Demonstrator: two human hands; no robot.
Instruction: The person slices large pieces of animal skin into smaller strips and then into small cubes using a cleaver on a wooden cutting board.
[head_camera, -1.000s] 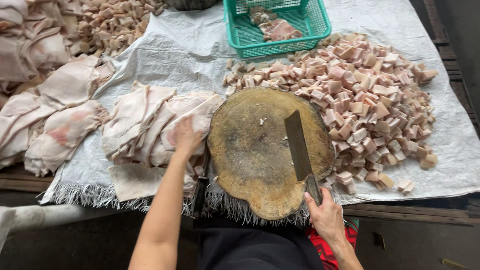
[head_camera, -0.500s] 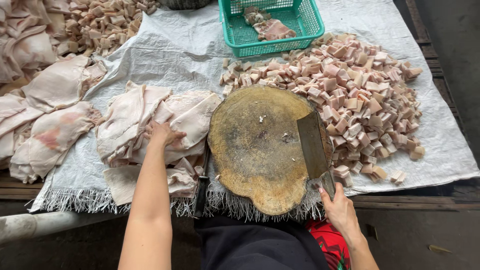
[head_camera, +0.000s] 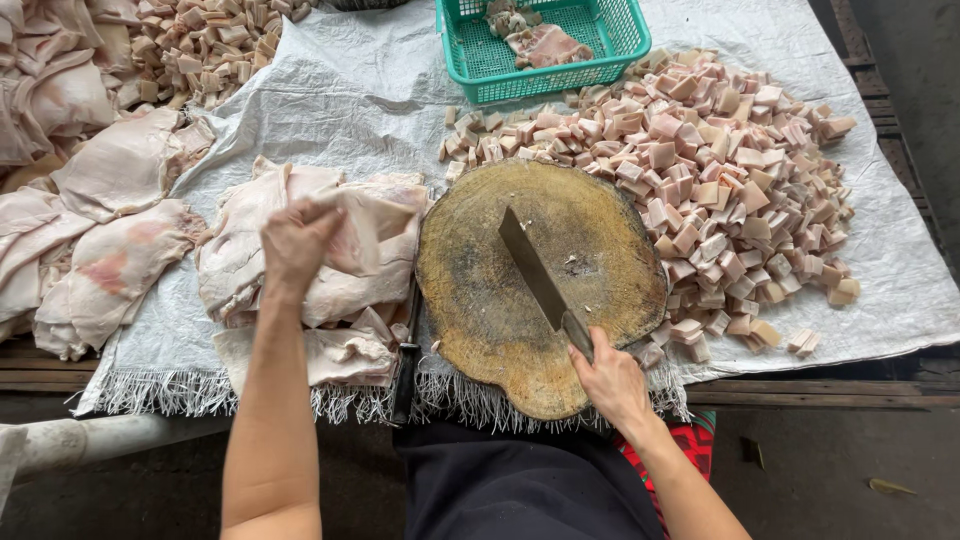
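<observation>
Now left hand (head_camera: 296, 240) pinching pork skin slab (head_camera: 375, 235); right hand (head_camera: 610, 380) clenched on cleaver (head_camera: 535, 275) over chopping block (head_camera: 480, 300).

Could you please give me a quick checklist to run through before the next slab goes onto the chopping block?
1. Round wooden chopping block bare apart from the blade: ok.
2. Left hand gripping a slab from the pile of pale meat slabs: ok.
3. Right hand on the cleaver handle: ok.
4. Cleaver blade flat or on edge: cannot tell.
5. Left hand away from the blade: ok.
6. Pile of cut cubes off the block: not ok, cubes touch its rim.
</observation>
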